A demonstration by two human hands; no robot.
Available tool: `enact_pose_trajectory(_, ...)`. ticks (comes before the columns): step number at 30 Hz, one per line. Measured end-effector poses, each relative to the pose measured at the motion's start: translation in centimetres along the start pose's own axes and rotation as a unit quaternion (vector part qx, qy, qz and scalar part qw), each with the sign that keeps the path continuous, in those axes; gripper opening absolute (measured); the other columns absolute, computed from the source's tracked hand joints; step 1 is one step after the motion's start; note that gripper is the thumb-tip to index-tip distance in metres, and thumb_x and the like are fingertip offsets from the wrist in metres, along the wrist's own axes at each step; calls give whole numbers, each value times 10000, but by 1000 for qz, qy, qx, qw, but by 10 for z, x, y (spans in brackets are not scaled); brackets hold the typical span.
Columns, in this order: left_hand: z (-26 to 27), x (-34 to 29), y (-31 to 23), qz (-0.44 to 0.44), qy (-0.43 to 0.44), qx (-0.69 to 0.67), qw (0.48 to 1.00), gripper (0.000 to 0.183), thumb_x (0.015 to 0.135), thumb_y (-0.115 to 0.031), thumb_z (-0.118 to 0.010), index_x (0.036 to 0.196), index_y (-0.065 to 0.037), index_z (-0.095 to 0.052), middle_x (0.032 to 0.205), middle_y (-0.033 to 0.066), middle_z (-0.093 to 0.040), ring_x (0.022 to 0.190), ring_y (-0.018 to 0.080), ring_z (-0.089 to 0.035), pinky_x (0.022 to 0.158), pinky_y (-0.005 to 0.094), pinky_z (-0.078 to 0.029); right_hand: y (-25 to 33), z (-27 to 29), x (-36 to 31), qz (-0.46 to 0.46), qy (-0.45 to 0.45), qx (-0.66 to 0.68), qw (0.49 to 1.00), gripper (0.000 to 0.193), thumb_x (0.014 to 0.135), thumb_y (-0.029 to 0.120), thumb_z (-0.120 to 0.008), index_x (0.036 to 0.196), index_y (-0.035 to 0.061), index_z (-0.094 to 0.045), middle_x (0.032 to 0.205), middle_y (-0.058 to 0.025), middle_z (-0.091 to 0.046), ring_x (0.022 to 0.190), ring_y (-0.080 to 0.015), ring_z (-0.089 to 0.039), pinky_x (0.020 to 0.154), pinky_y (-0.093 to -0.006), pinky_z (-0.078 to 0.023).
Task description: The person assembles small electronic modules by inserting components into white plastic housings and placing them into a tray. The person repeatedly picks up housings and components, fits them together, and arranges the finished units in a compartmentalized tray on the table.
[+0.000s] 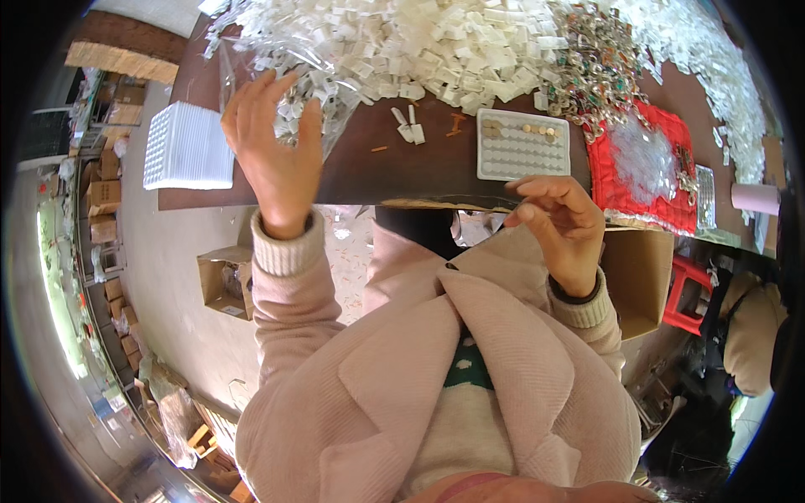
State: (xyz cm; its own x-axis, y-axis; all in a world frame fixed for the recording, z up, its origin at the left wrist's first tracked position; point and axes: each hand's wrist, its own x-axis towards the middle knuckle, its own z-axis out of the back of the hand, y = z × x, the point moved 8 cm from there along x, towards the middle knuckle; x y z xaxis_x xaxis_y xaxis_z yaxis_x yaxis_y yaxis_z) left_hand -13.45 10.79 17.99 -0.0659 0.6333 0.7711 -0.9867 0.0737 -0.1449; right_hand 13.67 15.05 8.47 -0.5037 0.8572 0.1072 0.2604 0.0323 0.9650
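My left hand (277, 151) is raised over the left side of the table, open, its thumb and fingers apart. Right behind it lies a clear plastic bag (335, 117) with small pale pieces in it. At the table's front edge is my right hand (566, 226), fingers bent and the thumb apart from the forefinger; I make out nothing held there. Just beyond it, a white moulded tray (521, 165) holds a few round gold-coloured pieces (541, 131) in its far row. A stack of similar white trays (189, 147) stands left of my left hand.
A large heap of small white plastic pieces (444, 50) covers the table's far side. Shiny metal pieces (591, 63) are piled beside it. At right, a red bag (599, 184) bears clear plastic bits. Cardboard boxes (222, 281) and a red stool (688, 293) stand below.
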Motion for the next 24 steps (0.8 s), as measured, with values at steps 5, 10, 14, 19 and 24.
enact_pose_trajectory(5, -77, -73, -20, 158, 158, -159, 962, 229, 841, -96, -730, 1058, -43, -682, 984, 127, -691, 827, 285, -668, 740, 359, -540, 46, -44, -6, -14, 246, 317, 916, 524, 920, 328, -675, 1225, -71, -526, 1183, -204, -614, 980, -263, -671, 837, -363, -547)
enact_pose_trajectory(10, -131, -104, 0, 194, 254, -47, 946, 344, 857, -254, -762, 1119, -56, -661, 1005, 120, -676, 858, 282, -659, 756, 395, -523, 103, -78, -18, 2, 307, 512, 802, 725, 868, 469, -655, 1289, -81, -444, 1236, -227, -564, 1002, -265, -654, 809, -352, -552)
enact_pose_trajectory(14, -132, -103, -1, 147, 256, -64, 953, 319, 870, -228, -748, 1108, -42, -647, 991, 119, -661, 833, 283, -639, 732, 392, -506, 132, -85, -10, 103, 284, 527, 795, 885, 827, 582, -640, 1340, -90, -378, 1279, -245, -524, 1020, -266, -640, 787, -344, -555)
enact_pose_trajectory(19, -141, -102, -3, 174, 265, -132, 939, 242, 857, -165, -751, 1028, -29, -645, 936, 117, -650, 752, 271, -607, 701, 388, -496, 137, -87, -5, 105, 263, 549, 786, 1085, 776, 723, -620, 1404, -100, -295, 1332, -267, -474, 1042, -268, -623, 759, -333, -560)
enact_pose_trajectory(24, -133, -97, -11, 148, 231, -148, 950, 246, 820, -99, -777, 1011, -17, -646, 892, 105, -646, 714, 245, -603, 671, 367, -495, 138, -90, -9, 97, 236, 563, 786, 1235, 735, 833, -606, 1443, -116, -252, 1295, -269, -487, 1017, -253, -623, 718, -313, -561)
